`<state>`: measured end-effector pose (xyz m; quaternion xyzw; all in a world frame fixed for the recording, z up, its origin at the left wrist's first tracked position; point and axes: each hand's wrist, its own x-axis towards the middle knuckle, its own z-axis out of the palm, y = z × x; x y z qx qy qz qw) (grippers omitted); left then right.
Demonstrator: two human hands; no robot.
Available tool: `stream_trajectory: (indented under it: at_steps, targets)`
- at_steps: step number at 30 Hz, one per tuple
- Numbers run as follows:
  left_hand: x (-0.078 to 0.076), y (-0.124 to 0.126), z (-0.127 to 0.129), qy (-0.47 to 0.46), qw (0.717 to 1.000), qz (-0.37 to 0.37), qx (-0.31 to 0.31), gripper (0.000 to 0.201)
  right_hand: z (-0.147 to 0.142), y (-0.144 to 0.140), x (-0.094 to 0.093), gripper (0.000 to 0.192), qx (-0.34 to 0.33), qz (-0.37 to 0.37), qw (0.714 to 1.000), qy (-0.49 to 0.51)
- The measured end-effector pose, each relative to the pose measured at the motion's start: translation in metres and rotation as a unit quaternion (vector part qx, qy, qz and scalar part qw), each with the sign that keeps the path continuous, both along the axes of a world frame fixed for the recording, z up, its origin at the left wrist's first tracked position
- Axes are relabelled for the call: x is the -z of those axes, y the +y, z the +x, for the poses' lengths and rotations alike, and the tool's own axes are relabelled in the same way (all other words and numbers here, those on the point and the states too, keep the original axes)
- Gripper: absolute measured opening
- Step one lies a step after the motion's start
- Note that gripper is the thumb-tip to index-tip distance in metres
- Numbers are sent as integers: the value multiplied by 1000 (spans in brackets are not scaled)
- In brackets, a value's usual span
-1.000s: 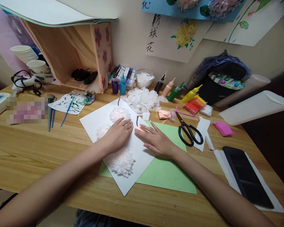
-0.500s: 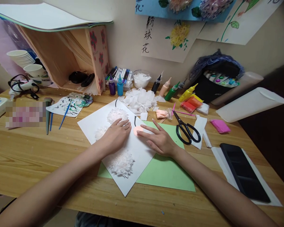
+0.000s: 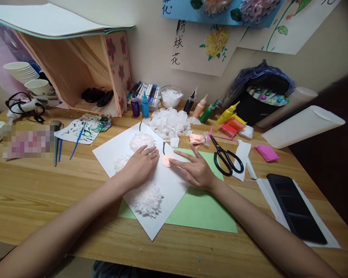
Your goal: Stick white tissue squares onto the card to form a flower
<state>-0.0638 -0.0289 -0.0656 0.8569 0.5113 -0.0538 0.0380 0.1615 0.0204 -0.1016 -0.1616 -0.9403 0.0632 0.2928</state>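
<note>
A white sheet of paper (image 3: pixel 174 197) lies turned cornerwise on a green sheet (image 3: pixel 203 210). Three white ruffled paper flowers are on it: one near the top (image 3: pixel 140 141), one at the left (image 3: pixel 121 163), partly behind my hand, and one lower down (image 3: pixel 147 200). My left hand (image 3: pixel 141 164) rests flat on the paper between them, fingers stretched out. With fingers spread, my right hand (image 3: pixel 198 170) touches a flat peach clay disc (image 3: pixel 166 160) with a fingertip. A short black painted stem (image 3: pixel 164 148) runs up from the disc.
Behind the paper lies a heap of white paper pieces (image 3: pixel 169 122). Black-handled scissors (image 3: pixel 228 160), peach clay (image 3: pixel 196 139) and a pink packet (image 3: pixel 266 153) lie to the right. Paint bottles (image 3: pixel 208 112) stand along the wall. A black phone-like slab (image 3: pixel 297 208) lies at the right.
The view has shifted slightly, so everything sits a little further left. My right fingertip stays at the peach disc, and my left hand keeps its place on the paper.
</note>
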Motion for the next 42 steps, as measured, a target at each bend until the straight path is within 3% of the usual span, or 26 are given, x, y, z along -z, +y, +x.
stream_trajectory:
  at_steps: [10,15,18,28,36,42]
  targets:
    - [2,0,-1,0,1000,15,8,46,1,0,2,36,-27,17,1000,2]
    - [3,-1,-1,4,1000,19,6,46,0,1,2,41,55,-48,997,-27]
    - [5,-1,1,1,1000,28,5,44,-1,1,2,36,48,-61,996,-40]
    - [8,1,-2,-37,999,35,4,42,-1,-1,0,28,17,-22,1000,11]
    - [9,1,-5,-46,998,37,9,42,-1,-5,2,32,4,42,999,12]
    - [8,1,-6,-50,998,27,9,43,-1,-5,2,39,13,47,999,-9]
